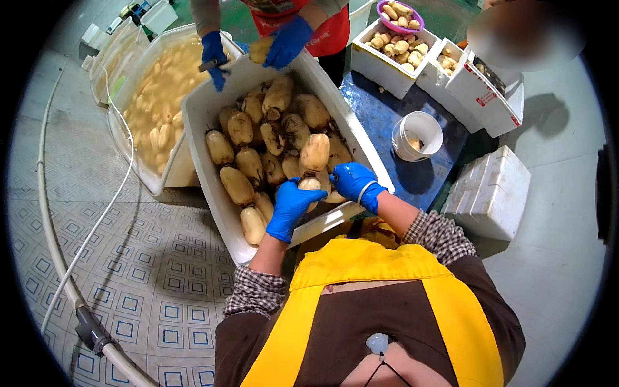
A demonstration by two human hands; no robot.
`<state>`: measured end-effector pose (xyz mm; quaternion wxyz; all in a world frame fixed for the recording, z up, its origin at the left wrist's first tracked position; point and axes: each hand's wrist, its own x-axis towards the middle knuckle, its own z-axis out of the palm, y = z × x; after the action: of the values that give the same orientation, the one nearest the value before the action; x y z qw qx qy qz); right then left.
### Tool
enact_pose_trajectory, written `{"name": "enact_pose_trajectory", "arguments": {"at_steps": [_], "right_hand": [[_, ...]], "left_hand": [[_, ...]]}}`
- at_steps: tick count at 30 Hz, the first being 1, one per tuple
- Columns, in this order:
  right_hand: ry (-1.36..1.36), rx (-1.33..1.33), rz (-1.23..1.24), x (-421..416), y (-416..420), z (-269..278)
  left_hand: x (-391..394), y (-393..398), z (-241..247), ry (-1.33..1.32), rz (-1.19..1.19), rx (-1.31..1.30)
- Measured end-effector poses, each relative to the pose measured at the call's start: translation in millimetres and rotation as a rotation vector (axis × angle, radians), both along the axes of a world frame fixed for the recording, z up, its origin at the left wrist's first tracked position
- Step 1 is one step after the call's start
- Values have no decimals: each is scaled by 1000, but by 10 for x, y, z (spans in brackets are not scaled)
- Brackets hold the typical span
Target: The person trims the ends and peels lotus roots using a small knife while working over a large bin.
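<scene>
My left hand (pixel 292 208), in a blue glove, grips a jointed lotus root (pixel 315 152) by its lower segment. The root's upper segment points away from me, with a dark joint between the two. Close to that joint, on the right, is my right hand (pixel 357 184), also blue-gloved, with a pale band at the wrist. Its fingers are curled, and whatever they may hold is hidden. Both hands are over the near end of a white tub (pixel 370 145). Several muddy lotus roots (pixel 249 164) with dark, stringy joints lie in it.
Across the tub, a co-worker's blue-gloved hands hold a tool (pixel 209 65) and a lotus root (pixel 261 50). A basin of cloudy water (pixel 164 87) with roots stands left. Right are a white bucket (pixel 417 135), foam boxes (pixel 387 72) and another person. A hose (pixel 48 217) crosses the floor.
</scene>
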<state>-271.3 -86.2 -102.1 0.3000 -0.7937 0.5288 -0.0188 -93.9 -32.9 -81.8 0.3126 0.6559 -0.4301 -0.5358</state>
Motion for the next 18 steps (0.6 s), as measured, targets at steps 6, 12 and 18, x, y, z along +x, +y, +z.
{"name": "enact_pose_trajectory", "arguments": {"at_steps": [6, 12, 18], "right_hand": [[184, 167, 67, 44, -65, -45], [-396, 558, -364, 186, -135, 52], [-372, -428, 56, 223, 47, 205]], "left_hand": [[-199, 93, 231, -449, -122, -480], [164, -95, 349, -142, 28, -655], [351, -70, 127, 13, 40, -335]]}}
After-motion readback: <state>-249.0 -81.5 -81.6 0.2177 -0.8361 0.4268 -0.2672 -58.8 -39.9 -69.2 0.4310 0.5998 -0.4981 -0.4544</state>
